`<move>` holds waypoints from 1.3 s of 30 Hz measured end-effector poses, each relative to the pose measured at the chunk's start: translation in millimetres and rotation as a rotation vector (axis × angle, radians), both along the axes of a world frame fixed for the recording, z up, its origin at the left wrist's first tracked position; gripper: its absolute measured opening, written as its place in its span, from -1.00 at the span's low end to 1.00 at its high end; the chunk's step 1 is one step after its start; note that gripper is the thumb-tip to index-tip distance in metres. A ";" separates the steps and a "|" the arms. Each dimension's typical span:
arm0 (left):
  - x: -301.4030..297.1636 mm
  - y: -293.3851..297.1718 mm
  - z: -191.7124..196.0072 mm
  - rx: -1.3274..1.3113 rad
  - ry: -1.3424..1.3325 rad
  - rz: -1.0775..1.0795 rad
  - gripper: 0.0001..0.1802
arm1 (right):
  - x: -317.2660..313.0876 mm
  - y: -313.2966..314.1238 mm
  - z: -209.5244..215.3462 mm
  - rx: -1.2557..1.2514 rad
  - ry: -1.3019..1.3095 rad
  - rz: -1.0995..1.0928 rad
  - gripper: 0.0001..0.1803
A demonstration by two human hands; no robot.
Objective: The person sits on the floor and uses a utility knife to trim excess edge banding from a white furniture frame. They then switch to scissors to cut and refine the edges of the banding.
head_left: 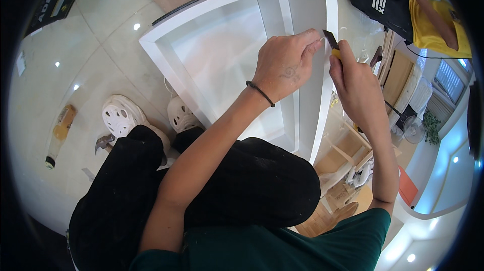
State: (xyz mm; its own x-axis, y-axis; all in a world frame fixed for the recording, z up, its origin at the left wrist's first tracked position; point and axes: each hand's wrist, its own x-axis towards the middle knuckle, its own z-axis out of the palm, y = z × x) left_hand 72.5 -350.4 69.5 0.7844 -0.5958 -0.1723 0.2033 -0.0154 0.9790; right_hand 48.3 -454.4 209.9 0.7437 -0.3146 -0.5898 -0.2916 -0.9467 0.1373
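Knife blade [330, 39] between both hands, above frame [222, 44]; tube [60, 132] far left on floor [101, 49].

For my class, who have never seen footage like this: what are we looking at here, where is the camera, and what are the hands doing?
There is no machine here: a person works with two bare hands. The single picture comes from a wide fisheye camera worn on the person's head, looking down, so straight edges bend near the rim. The person crouches on a glossy tiled floor in white clogs. The right hand holds a yellow-handled knife, blade up against a white panel. The left hand, with a black band on its wrist, has its fingers at the panel beside the blade. In front lies a white boxed frame. On the floor to the left lie a tube and a hammer. Another person's arm shows top right.
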 end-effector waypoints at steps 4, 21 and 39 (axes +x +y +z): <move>-1.2 0.9 2.2 0.029 0.013 -0.003 -0.88 | 4.0 -3.4 -0.6 0.062 0.022 -0.052 -0.74; -13.8 5.2 -4.6 0.045 -0.094 -0.007 -0.83 | 10.3 -3.2 -8.0 0.074 0.006 -0.008 -0.75; -1.5 -2.3 -0.9 -0.008 0.006 -0.056 -0.80 | -36.3 -0.2 -5.4 -0.009 -0.287 -0.002 -0.76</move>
State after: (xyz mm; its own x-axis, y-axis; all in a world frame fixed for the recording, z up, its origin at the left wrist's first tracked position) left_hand 71.0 -352.8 68.7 0.7490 -0.6400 -0.1715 0.2080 -0.0186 0.9779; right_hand 12.0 -454.6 204.5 0.8793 -0.3202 -0.3525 -0.3212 -0.9453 0.0575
